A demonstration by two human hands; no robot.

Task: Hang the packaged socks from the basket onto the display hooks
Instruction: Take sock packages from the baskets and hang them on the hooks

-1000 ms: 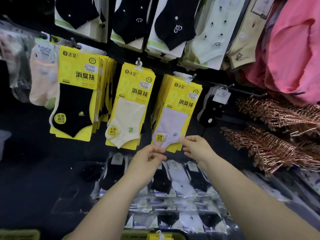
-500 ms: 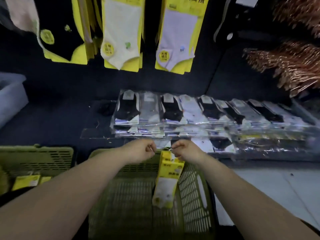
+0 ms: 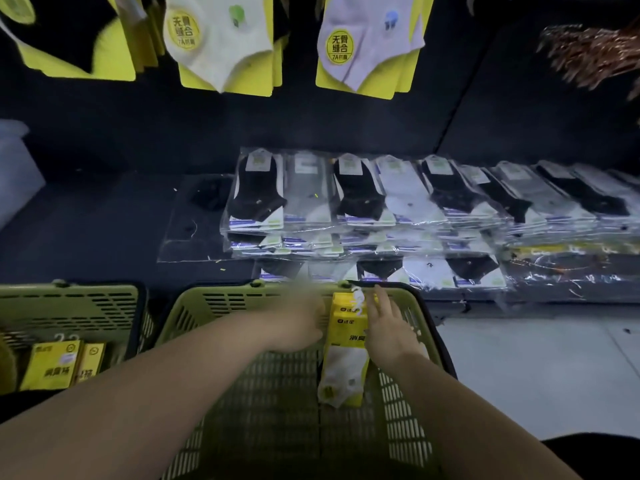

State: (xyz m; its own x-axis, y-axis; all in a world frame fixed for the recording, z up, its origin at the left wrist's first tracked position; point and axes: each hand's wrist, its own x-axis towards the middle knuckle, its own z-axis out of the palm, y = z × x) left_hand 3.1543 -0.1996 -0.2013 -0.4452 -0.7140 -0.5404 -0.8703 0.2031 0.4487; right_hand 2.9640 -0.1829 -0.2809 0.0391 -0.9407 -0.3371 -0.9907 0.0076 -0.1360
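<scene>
A bundle of yellow sock packs (image 3: 346,341) with a white sock on the front stands upright over the green basket (image 3: 214,296), white hanger tabs at its top. My right hand (image 3: 389,327) lies flat against the bundle's right side, fingers straight. My left hand (image 3: 298,323) is motion-blurred at the bundle's left edge; its grip is unclear. On the dark display wall above hang yellow packs with a white sock (image 3: 221,46), a lilac sock (image 3: 363,46) and a black sock (image 3: 69,36). Their hooks are out of frame.
A second green basket (image 3: 69,299) at the left holds more yellow packs (image 3: 52,365). Plastic-wrapped socks (image 3: 381,202) lie in rows on the dark shelf behind the baskets. Copper hangers (image 3: 588,53) jut out at upper right. Pale floor (image 3: 536,358) shows at the right.
My view dropped from the hanging packs to the basket. My hands came down from the lilac pack, pinched the bundle's top, and now sit at its sides.
</scene>
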